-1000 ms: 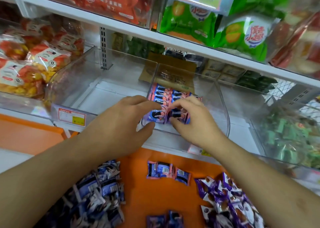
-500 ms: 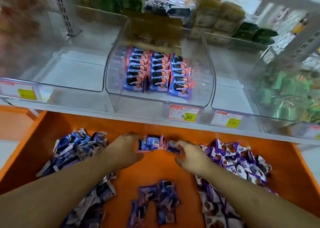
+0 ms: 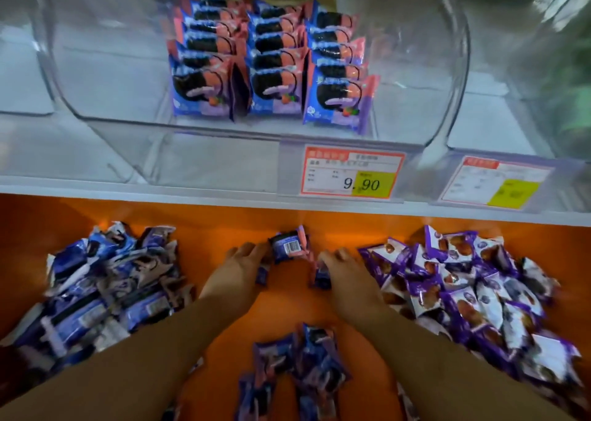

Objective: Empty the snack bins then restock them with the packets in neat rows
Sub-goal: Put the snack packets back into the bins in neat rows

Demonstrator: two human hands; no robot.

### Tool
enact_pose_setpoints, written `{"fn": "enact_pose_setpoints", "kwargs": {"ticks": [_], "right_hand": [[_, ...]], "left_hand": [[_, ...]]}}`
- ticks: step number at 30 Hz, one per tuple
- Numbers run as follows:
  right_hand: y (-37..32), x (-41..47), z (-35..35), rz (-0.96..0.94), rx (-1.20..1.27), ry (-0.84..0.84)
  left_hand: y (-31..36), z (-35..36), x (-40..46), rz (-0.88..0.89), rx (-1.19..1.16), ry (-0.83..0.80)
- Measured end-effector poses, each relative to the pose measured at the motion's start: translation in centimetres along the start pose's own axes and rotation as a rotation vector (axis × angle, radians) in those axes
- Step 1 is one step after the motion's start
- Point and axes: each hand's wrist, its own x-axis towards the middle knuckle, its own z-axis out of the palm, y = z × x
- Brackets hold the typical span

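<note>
We look down at the orange shelf (image 3: 160,209), which fills the lower half of the view from nine o'clock to three o'clock. Above it, at twelve o'clock, stands the clear bin (image 3: 447,69) with curved walls. Inside it the pink and blue packets (image 3: 271,62) stand in three neat rows, one behind another, and the right row sits a little apart from the middle one.

At eight o'clock we see a large heap of blue packets (image 3: 102,292) lying on the orange shelf in disorder. At four o'clock lies a similar heap of purple packets (image 3: 463,292), white and purple with a brown picture. At six o'clock, between our forearms, lies a small group of dark packets (image 3: 303,366), blurred.

On the bin's front edge, at about one o'clock, a price label (image 3: 351,174) reads 9.90, and a second label (image 3: 499,180) sits to its right, too blurred to read.

Near the centre our left hand (image 3: 236,270) lies on the shelf with the fingers curled around a small packet; only the lower end of it shows under the hand. Our right hand (image 3: 345,273) holds another small dark packet (image 3: 321,275) at its thumb side in the same way. Between the two hands one packet (image 3: 289,244) is tilted with its barcode side up, touching the left fingertips.
</note>
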Motion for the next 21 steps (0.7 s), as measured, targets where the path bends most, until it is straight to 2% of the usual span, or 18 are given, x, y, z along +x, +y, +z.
{"fn": "enact_pose_setpoints", "kwargs": {"ticks": [2, 4, 9, 11, 14, 16, 19, 21], "right_hand": [[-0.1, -1.0, -0.6, 0.002, 0.004, -0.039], [-0.3, -1.8, -1.9, 0.011, 0.094, -0.107], [-3.6, -4.8, -9.3, 0.057, 0.498, -0.344], [-5.1, -6.6, -12.5, 0.054, 0.577, -0.400], [-7.0, -9.8, -16.6, 0.068, 0.831, -0.435], [-8.0, -12.3, -19.0, 0.073, 1.005, -0.432], [-9.6, -16.0, -22.3, -0.055, 1.175, -0.485], [-10.4, -18.0, -23.8, -0.125, 1.189, -0.411]], "left_hand": [[0.4, -0.5, -1.3, -0.005, 0.044, -0.053], [0.7, -2.0, -2.8, -0.051, -0.019, -0.115], [4.0, -10.4, -7.1, -0.201, -0.509, -0.245], [5.8, -14.0, -9.3, -0.242, -0.734, -0.301], [8.6, -18.8, -12.9, -0.268, -0.926, -0.389], [10.1, -21.4, -15.0, -0.243, -1.015, -0.379], [12.1, -24.7, -17.8, -0.182, -1.091, -0.326], [13.2, -26.5, -19.4, -0.138, -1.076, -0.251]]}}
